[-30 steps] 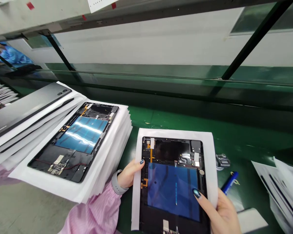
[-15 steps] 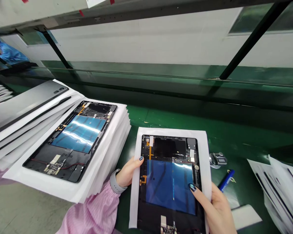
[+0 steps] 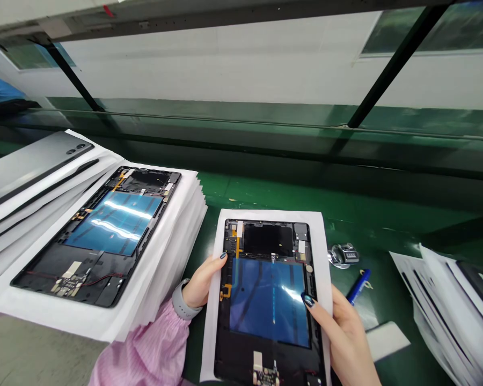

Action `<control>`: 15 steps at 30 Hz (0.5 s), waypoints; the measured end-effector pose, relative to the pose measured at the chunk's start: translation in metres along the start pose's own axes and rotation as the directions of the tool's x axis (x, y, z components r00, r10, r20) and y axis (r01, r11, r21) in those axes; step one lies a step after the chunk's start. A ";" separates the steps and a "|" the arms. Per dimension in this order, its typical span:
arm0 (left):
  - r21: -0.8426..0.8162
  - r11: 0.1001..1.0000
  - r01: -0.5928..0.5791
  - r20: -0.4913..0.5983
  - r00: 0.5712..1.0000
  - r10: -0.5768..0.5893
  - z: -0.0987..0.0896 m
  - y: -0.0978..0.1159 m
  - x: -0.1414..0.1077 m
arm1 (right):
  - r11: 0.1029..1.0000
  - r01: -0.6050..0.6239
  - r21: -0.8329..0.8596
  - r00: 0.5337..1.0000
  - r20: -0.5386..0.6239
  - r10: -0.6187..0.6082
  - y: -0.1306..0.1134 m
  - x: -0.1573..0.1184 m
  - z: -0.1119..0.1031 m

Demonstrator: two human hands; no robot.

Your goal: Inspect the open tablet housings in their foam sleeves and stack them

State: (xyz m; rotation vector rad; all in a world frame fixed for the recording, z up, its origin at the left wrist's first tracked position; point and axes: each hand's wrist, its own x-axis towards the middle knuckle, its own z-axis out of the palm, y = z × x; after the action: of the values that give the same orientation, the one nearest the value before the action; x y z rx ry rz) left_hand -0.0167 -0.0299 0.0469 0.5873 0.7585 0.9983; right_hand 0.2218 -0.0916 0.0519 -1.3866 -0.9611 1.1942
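Note:
An opened tablet [image 3: 265, 321] lies on a white foam sheet [image 3: 326, 257] in front of me, its blue battery, orange ribbon cable and small circuit board exposed. My left hand [image 3: 203, 279] grips the left edge of tablet and sheet, thumb on top. Along the right edge my right hand [image 3: 342, 332] has hold of the same tablet and sheet, its thumb over the battery's right border. On the left, a second opened tablet [image 3: 104, 236] rests atop a stack of white foam sheets [image 3: 181, 241], beside my left forearm.
Silver-backed tablets [image 3: 36, 161] with foam sheets are piled at far left. Right of my tablet are a metal counter [image 3: 344, 254], a blue pen [image 3: 359, 287] and a whitish flat piece [image 3: 388, 340]. Another foam-sheet stack [image 3: 438, 316] stands at far right on the green table [image 3: 257, 195].
The view has shifted slightly, so most things appear a little farther left. Both hands keep their hold on the tablet and its sheet. More of the right stack shows.

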 end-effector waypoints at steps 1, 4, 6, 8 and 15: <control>-0.003 1.000 0.009 -0.002 1.000 -0.009 0.000 0.000 0.000 | 1.000 0.007 0.007 1.000 0.003 -0.007 0.000 0.000 0.000; -0.006 1.000 0.008 -0.008 1.000 -0.008 0.000 0.000 0.000 | 1.000 0.012 0.024 1.000 0.015 -0.012 0.002 0.001 -0.002; 0.018 1.000 -0.002 -0.012 1.000 0.002 0.001 0.000 0.001 | 0.999 -0.013 0.031 1.000 0.017 0.013 0.002 0.001 -0.002; 0.097 0.995 -0.029 -0.056 0.998 0.034 0.002 0.000 0.003 | 0.998 -0.057 0.024 0.998 0.001 0.057 0.001 0.003 -0.002; 0.619 0.754 -0.220 -0.082 0.937 0.340 -0.003 0.003 0.020 | 0.989 -0.118 -0.087 0.990 -0.088 0.110 0.001 0.013 0.001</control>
State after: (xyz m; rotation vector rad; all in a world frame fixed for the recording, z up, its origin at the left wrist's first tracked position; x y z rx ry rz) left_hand -0.0139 -0.0104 0.0417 1.2059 1.2038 1.0973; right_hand 0.2236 -0.0786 0.0483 -1.5707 -0.8981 1.1794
